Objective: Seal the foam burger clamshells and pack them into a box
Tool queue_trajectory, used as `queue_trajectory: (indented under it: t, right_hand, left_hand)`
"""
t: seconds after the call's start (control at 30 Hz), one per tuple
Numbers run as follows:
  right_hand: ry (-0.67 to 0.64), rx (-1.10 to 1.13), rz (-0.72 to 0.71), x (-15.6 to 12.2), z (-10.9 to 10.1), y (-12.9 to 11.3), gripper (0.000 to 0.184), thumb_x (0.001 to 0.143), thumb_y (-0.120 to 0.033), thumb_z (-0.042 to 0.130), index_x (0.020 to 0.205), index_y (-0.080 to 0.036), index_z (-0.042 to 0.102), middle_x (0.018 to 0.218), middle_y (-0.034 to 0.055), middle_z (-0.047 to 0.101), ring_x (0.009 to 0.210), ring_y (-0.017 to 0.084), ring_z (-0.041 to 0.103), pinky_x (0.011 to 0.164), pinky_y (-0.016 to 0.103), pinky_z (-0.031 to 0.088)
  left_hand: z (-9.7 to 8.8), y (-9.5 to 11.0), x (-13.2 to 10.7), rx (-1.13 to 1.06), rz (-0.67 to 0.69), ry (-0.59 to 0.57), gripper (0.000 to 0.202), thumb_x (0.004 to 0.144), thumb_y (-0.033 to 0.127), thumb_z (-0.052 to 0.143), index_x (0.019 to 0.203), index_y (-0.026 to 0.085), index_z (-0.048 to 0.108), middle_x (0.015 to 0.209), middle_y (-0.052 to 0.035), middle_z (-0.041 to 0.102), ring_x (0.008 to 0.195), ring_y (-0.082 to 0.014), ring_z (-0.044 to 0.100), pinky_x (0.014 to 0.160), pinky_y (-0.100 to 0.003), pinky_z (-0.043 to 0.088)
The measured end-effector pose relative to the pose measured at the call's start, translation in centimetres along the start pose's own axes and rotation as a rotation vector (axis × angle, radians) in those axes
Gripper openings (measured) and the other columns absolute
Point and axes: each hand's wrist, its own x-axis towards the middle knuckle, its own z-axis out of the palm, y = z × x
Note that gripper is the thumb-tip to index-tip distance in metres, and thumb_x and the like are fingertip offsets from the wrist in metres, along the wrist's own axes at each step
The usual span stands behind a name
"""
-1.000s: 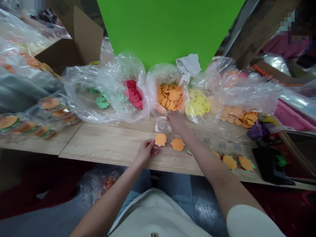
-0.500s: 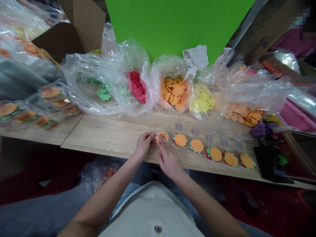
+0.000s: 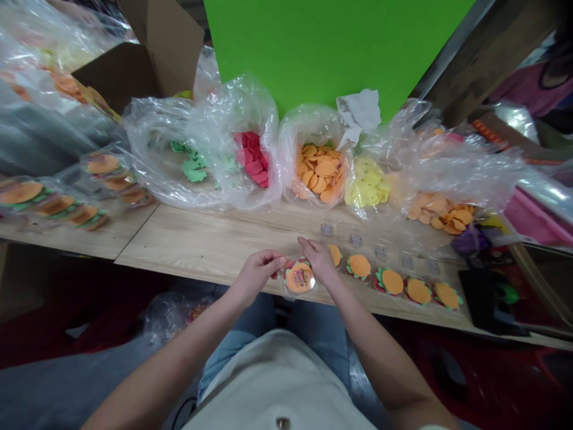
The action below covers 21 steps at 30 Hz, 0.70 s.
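A clear plastic case with a toy burger (image 3: 299, 279) inside is tilted up at the table's front edge. The burger has an orange bun piece with printed lettering, and green and red edges show round it. My left hand (image 3: 259, 272) pinches the case's left side. My right hand (image 3: 320, 260) is closed at its upper right side, fingertips at the top edge. Just right of that hand, a second burger (image 3: 335, 255) is partly hidden by it. More orange-topped burgers (image 3: 358, 266) lie in open clear cases in a row to the right.
Along the back stand plastic bags of green pieces (image 3: 193, 167), red pieces (image 3: 253, 160), orange discs (image 3: 320, 170) and yellow pieces (image 3: 367, 185). Packed burgers (image 3: 71, 209) are stacked at left. A black stand (image 3: 481, 298) is at right, a green panel (image 3: 331, 48) behind.
The leftmost burger's case has been lifted off the table and drawn toward me, its lid now closed over the burger. My right hand has moved from the burger's top to the case's right side.
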Motion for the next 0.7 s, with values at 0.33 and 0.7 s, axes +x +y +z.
queue_trajectory:
  t: [0.33,0.7]
  right_hand:
    - [0.143,-0.130,-0.115,0.7,-0.4,-0.5,0.047,0.083,-0.052,0.039,0.049,-0.019,0.037,0.046,-0.0054,0.032,0.046,0.009,0.033,0.049,0.024,0.023]
    - [0.531,0.343,0.052,-2.9,0.3,0.5,0.044,0.084,-0.053,0.037,0.055,-0.020,0.040,0.051,-0.0040,0.039,0.052,0.010,0.037,0.051,0.023,0.031]
  left_hand:
    - [2.8,-0.3,-2.1,-0.215,-0.064,-0.051,0.043,0.067,0.030,0.070,0.099,0.022,0.041,0.100,-0.0029,0.056,0.083,-0.0157,0.058,0.069,-0.032,0.052]
    - [6.4,-0.3,-1.7,-0.330,0.155,0.132,0.044,0.070,0.027,0.067,0.103,0.026,0.039,0.109,-0.0031,0.052,0.093,-0.0169,0.056,0.076,-0.036,0.053]
